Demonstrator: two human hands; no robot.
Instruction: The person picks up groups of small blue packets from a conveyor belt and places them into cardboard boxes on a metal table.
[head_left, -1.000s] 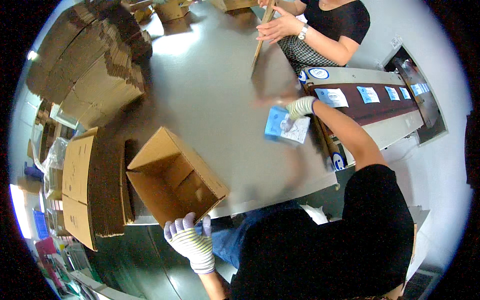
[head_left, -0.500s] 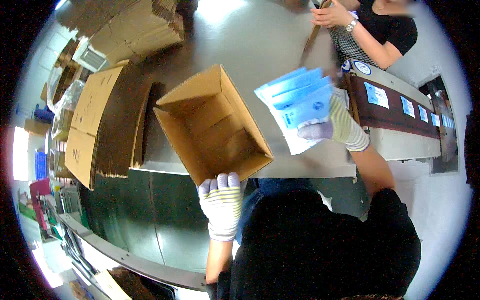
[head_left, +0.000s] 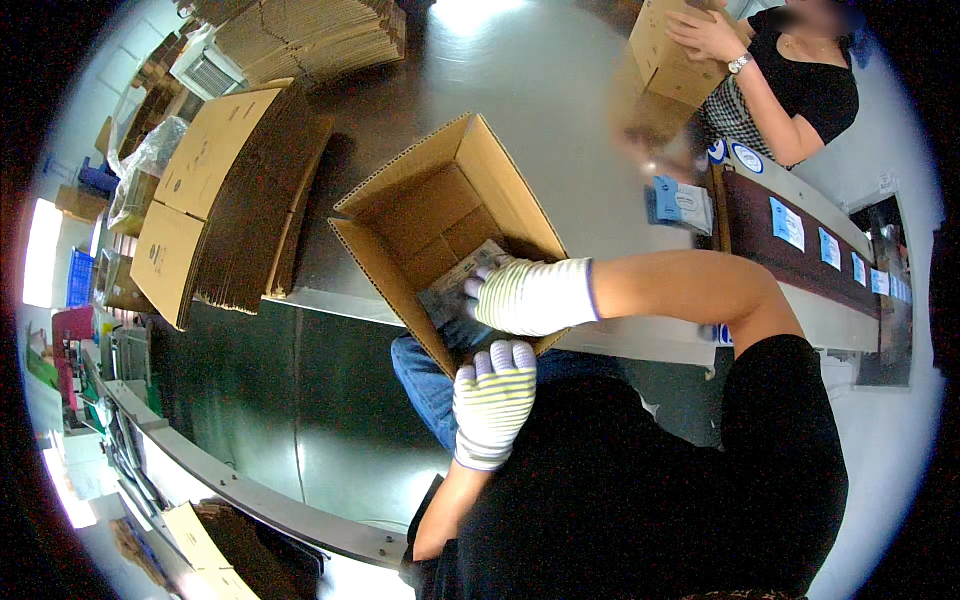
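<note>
An open cardboard box (head_left: 385,270) stands tilted at the table's near edge, its mouth toward me. My left hand (head_left: 495,405), in a striped knit glove, has its fingers hooked over the box's near rim. My right hand (head_left: 530,295), gloved alike, reaches down into the box from the right. Its fingers are curled on a stack of flat packets (head_left: 455,280), which lies in shadow against the inner wall and is partly covered by the hand. Blue and white packets (head_left: 683,205) lie on the table to the right of the box.
A conveyor belt (head_left: 745,215) at right carries several spaced packets (head_left: 788,224). Flattened cartons (head_left: 215,200) stand stacked at left, with another carton stack (head_left: 310,40) behind. At the far right a co-worker's hands hold a cardboard box (head_left: 670,60) above the metal table (head_left: 500,80).
My right hand has moved left with the fanned blue packets, from beside the box into it. Packets now show at the belt's end. The co-worker's box has come further into view.
</note>
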